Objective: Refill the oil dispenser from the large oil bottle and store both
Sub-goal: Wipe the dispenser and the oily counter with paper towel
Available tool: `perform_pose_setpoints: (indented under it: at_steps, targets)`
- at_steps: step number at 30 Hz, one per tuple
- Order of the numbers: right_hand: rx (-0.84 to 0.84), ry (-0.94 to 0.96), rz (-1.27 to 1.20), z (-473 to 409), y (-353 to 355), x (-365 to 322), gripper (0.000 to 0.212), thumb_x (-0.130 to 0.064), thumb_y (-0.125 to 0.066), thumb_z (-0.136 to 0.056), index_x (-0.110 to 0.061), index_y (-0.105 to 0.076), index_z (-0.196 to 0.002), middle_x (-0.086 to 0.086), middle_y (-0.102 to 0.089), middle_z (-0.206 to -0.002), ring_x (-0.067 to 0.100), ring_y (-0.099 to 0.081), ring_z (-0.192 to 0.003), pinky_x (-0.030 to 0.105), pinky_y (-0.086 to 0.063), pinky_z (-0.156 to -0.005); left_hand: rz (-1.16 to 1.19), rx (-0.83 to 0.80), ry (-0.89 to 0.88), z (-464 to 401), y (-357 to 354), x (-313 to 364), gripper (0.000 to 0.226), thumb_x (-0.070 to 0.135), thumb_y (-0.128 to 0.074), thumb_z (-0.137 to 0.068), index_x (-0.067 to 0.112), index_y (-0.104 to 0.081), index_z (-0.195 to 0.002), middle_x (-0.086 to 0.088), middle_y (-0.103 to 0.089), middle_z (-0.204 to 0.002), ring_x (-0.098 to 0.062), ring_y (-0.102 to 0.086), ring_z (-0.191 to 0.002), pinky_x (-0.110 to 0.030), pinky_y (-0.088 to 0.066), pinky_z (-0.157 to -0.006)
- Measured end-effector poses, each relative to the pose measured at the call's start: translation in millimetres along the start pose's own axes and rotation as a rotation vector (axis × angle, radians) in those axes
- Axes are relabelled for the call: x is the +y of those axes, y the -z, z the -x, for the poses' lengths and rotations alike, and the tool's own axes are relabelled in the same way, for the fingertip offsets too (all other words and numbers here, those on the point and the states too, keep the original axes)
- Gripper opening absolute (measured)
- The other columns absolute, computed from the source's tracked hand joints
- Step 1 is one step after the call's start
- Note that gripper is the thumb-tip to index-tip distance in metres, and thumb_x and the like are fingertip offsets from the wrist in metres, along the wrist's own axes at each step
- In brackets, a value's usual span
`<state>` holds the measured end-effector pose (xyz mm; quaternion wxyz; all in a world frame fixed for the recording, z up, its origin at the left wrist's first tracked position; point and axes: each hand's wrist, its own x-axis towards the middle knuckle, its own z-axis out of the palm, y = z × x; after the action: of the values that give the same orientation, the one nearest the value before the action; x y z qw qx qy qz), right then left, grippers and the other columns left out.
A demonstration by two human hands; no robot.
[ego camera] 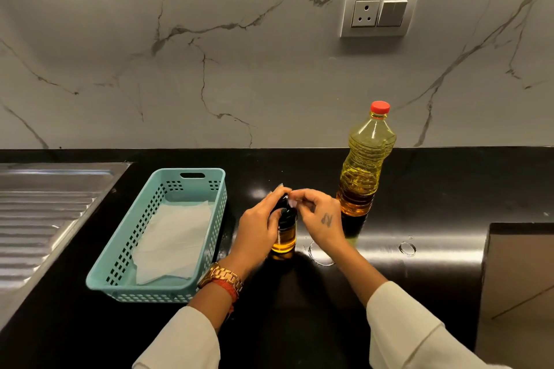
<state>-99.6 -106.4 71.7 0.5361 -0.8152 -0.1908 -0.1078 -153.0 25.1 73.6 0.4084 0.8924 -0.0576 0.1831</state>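
Observation:
A small glass oil dispenser [284, 237] with a black top stands upright on the black counter, amber oil in its lower part. My left hand [258, 226] wraps its upper body. My right hand [320, 219] pinches at the black cap from the right, fingertips touching the top. The large oil bottle [364, 165] stands upright behind and to the right, red cap on, mostly full of yellow oil, apart from both hands.
A teal plastic basket [120, 260] lined with white paper sits left of the dispenser. A steel sink drainboard [45, 219] lies at the far left. A marble wall with a socket [379, 10] is behind. The counter's edge drops at the right [485, 249].

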Motion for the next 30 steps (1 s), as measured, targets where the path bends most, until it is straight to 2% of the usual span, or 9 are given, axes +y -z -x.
perform_pose_setpoints:
  at_steps: [2,5,10,13,15,17,22,25,30]
  targets:
    - [0.030,0.080,0.046,9,-1,1,0.017,-0.004,-0.067,-0.079,-0.013,-0.072,-0.093,-0.001,-0.071,-0.090,0.007,-0.065,-0.085,0.018,-0.052,-0.076,0.022,-0.028,-0.019,-1,3,-3,0.061,0.000,-0.050,-0.090,0.050,-0.035,-0.123,-0.004,-0.061,-0.124,-0.023,-0.062,-0.100,-0.017,-0.046,-0.085]
    - [0.133,0.094,-0.037,31,-5,8,0.018,-0.003,-0.070,-0.077,-0.014,-0.071,-0.090,-0.004,-0.070,-0.091,0.004,-0.064,-0.090,0.020,-0.053,-0.079,0.036,-0.081,-0.029,-3,5,-7,0.061,0.001,-0.049,-0.091,0.051,-0.034,-0.123,-0.002,-0.056,-0.132,-0.026,-0.059,-0.106,-0.018,-0.046,-0.087]
    - [0.161,-0.116,-0.218,44,-7,17,0.016,-0.002,-0.067,-0.080,-0.017,-0.068,-0.087,-0.005,-0.070,-0.088,0.003,-0.064,-0.087,0.018,-0.052,-0.077,0.020,-0.130,0.011,-4,4,-9,0.053,0.013,-0.049,-0.094,0.049,-0.036,-0.129,0.006,-0.053,-0.132,-0.011,-0.054,-0.114,-0.019,-0.045,-0.092]
    - [0.073,-0.218,-0.207,36,-4,24,0.013,-0.008,-0.065,-0.083,-0.020,-0.069,-0.087,-0.007,-0.070,-0.084,0.003,-0.065,-0.082,0.021,-0.053,-0.074,-0.033,-0.069,0.034,-2,-2,-5,0.044,0.025,-0.053,-0.092,0.041,-0.042,-0.132,0.013,-0.050,-0.127,-0.003,-0.044,-0.116,-0.023,-0.038,-0.097]
    - [0.039,-0.229,-0.191,27,-3,23,0.014,-0.010,-0.065,-0.084,-0.022,-0.068,-0.087,-0.008,-0.070,-0.084,0.003,-0.065,-0.081,0.019,-0.053,-0.074,-0.028,0.034,0.020,-3,-6,-4,0.042,0.022,-0.059,-0.089,0.038,-0.050,-0.126,0.012,-0.048,-0.126,0.007,-0.040,-0.114,-0.012,-0.032,-0.096]
    - [0.033,-0.198,-0.187,17,-1,17,0.014,-0.010,-0.063,-0.084,-0.021,-0.069,-0.089,-0.008,-0.070,-0.085,0.002,-0.066,-0.083,0.016,-0.052,-0.074,-0.027,0.086,0.030,-6,-6,-3,0.040,0.017,-0.063,-0.086,0.037,-0.055,-0.121,0.008,-0.047,-0.113,0.003,-0.045,-0.102,-0.007,-0.037,-0.086]
    - [0.101,-0.032,-0.247,26,-1,7,0.015,-0.002,-0.067,-0.080,-0.011,-0.072,-0.091,0.000,-0.072,-0.094,0.006,-0.067,-0.093,0.022,-0.054,-0.081,-0.005,0.057,0.002,-9,0,-6,0.048,0.014,-0.065,-0.084,0.042,-0.051,-0.120,0.009,-0.048,-0.086,-0.007,-0.051,-0.082,-0.023,-0.050,-0.073]
    - [0.144,-0.031,-0.274,48,-2,13,0.017,0.001,-0.069,-0.077,-0.012,-0.072,-0.088,0.001,-0.072,-0.094,0.007,-0.066,-0.093,0.021,-0.054,-0.081,0.021,0.056,-0.006,-11,2,-9,0.045,0.013,-0.067,-0.082,0.035,-0.057,-0.120,0.011,-0.056,-0.092,-0.005,-0.056,-0.089,-0.027,-0.053,-0.077]
    - [0.110,-0.182,-0.204,45,-7,24,0.014,-0.008,-0.066,-0.082,-0.018,-0.070,-0.090,-0.006,-0.071,-0.086,0.002,-0.065,-0.084,0.020,-0.053,-0.074,0.019,0.057,0.000,-14,5,-10,0.039,0.010,-0.069,-0.080,0.030,-0.060,-0.112,0.010,-0.060,-0.103,-0.002,-0.056,-0.095,-0.027,-0.053,-0.083]
